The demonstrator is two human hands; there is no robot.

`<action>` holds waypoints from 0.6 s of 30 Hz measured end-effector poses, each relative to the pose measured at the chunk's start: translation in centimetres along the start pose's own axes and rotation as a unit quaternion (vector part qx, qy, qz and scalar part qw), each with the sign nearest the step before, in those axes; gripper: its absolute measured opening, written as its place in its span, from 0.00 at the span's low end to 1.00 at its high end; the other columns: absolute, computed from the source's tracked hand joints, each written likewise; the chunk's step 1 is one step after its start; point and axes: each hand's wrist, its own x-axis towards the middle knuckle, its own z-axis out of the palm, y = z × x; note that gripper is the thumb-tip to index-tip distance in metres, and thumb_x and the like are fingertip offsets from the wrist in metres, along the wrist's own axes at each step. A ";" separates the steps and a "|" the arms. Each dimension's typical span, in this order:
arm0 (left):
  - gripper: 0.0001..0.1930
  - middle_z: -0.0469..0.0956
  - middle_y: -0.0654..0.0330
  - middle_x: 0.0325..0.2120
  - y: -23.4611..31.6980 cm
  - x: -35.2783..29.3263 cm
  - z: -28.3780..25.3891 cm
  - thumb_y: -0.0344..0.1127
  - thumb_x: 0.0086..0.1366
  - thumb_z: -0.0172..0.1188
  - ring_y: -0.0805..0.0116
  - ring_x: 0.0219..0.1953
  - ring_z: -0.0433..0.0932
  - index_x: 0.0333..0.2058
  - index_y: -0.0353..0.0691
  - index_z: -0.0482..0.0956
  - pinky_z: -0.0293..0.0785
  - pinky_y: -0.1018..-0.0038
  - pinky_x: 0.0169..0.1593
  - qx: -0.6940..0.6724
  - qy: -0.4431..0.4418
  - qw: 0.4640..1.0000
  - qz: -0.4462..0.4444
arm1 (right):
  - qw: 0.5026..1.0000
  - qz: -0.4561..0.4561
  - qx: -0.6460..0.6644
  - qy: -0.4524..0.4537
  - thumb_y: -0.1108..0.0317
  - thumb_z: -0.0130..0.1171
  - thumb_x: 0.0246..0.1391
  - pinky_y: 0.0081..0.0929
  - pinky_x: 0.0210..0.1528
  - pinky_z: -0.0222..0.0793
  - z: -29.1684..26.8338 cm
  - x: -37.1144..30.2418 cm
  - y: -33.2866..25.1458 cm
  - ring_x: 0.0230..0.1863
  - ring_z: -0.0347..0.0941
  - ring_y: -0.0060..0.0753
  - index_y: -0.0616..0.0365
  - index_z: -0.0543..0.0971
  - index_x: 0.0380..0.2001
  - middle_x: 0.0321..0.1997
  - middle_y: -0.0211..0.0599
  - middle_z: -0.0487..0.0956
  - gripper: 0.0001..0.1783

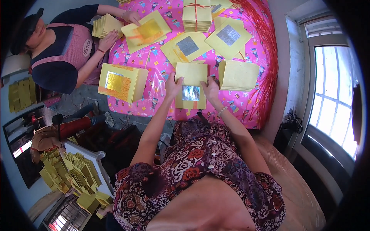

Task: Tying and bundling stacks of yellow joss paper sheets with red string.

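The left hand [173, 85] and right hand [211, 88] are clamped on opposite side edges of yellow paper [191, 74], near the close edge of the pink-covered desk [157, 74]. Just nearer the person shows a silver square [190, 93] (shiny, slightly bluish). An orange-printed stack [117, 85] stands left, a plain stack [239, 75] right.

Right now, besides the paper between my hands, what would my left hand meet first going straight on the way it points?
Your left hand would likely meet the yellow sheet with a silver foil square just ahead on the pink tablecloth; depth is unclear.
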 end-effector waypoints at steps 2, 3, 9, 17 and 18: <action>0.16 0.77 0.51 0.27 0.3 0.0 -0.5 0.43 0.55 0.61 0.52 0.30 0.77 0.33 0.37 0.68 0.70 0.62 0.34 0.024 -0.015 1.000 -0.003 | 1.000 0.013 -0.002 -0.001 0.63 0.61 0.47 0.43 0.30 0.68 0.4 -0.3 -0.1 0.27 0.73 0.51 0.60 0.72 0.32 0.23 0.47 0.75 0.14; 0.16 0.77 0.51 0.27 -0.1 0.1 -0.6 0.43 0.55 0.61 0.52 0.30 0.77 0.33 0.37 0.68 0.70 0.62 0.34 0.027 -0.014 1.000 -0.006 | 1.000 0.002 -0.021 0.001 0.62 0.61 0.47 0.43 0.31 0.68 0.6 -0.3 -0.1 0.28 0.74 0.51 0.59 0.72 0.32 0.24 0.48 0.75 0.14; 0.16 0.76 0.47 0.27 -1.4 0.4 -0.8 0.42 0.57 0.59 0.46 0.31 0.76 0.36 0.37 0.68 0.70 0.58 0.35 0.057 -0.004 0.997 0.056 | 1.000 0.011 -0.028 -0.008 0.57 0.60 0.49 0.43 0.31 0.67 1.4 -0.2 0.1 0.28 0.73 0.50 0.60 0.73 0.29 0.24 0.47 0.75 0.16; 0.17 0.76 0.47 0.24 -1.8 0.5 -0.8 0.44 0.58 0.58 0.46 0.30 0.76 0.37 0.36 0.68 0.69 0.57 0.35 0.097 -0.018 0.995 0.034 | 0.998 0.047 -0.046 -0.025 0.53 0.59 0.49 0.43 0.31 0.67 2.4 -0.1 0.6 0.27 0.73 0.50 0.61 0.72 0.26 0.22 0.48 0.75 0.19; 0.17 0.76 0.47 0.24 -2.0 0.7 -0.8 0.44 0.58 0.58 0.46 0.30 0.76 0.37 0.36 0.68 0.69 0.57 0.35 0.097 -0.017 0.995 0.034 | 0.998 0.035 -0.057 -0.019 0.53 0.59 0.49 0.44 0.31 0.67 2.5 0.1 0.7 0.27 0.73 0.50 0.61 0.72 0.25 0.23 0.48 0.75 0.19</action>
